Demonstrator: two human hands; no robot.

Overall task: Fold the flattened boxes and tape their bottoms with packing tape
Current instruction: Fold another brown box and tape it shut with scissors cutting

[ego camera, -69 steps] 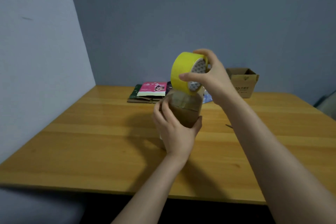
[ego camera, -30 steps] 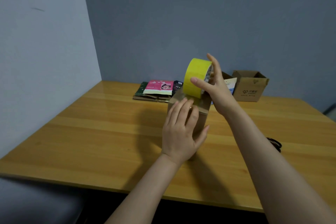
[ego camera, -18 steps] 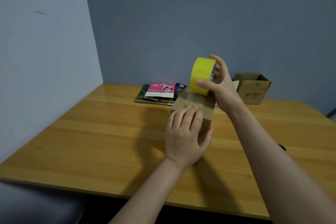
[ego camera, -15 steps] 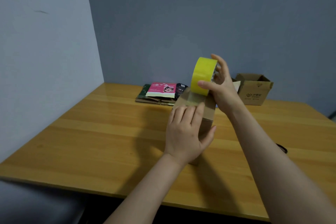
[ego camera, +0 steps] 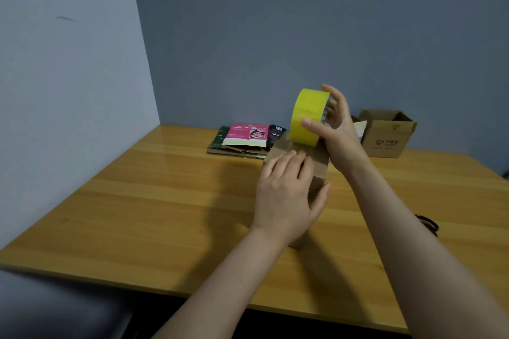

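Note:
A small brown cardboard box [ego camera: 319,166] stands on the wooden table [ego camera: 165,201] near the middle. My left hand [ego camera: 286,195] lies flat over its near side and top, fingers together, thumb around its right edge. My right hand [ego camera: 337,129] holds a yellow roll of packing tape [ego camera: 307,115] upright on the box's far top edge. A strip of tape runs from the roll down onto the box top under my left fingertips. Most of the box is hidden behind my left hand.
A stack of flattened boxes [ego camera: 242,143] with a pink printed one on top lies at the back of the table. An open folded cardboard box [ego camera: 385,132] stands at the back right. A dark object [ego camera: 428,224] lies by my right forearm. Walls close off the left and the back.
The box came down from the air onto the table. My left hand shifted from gripping it to pressing on its top, and the tape roll moved to the far edge.

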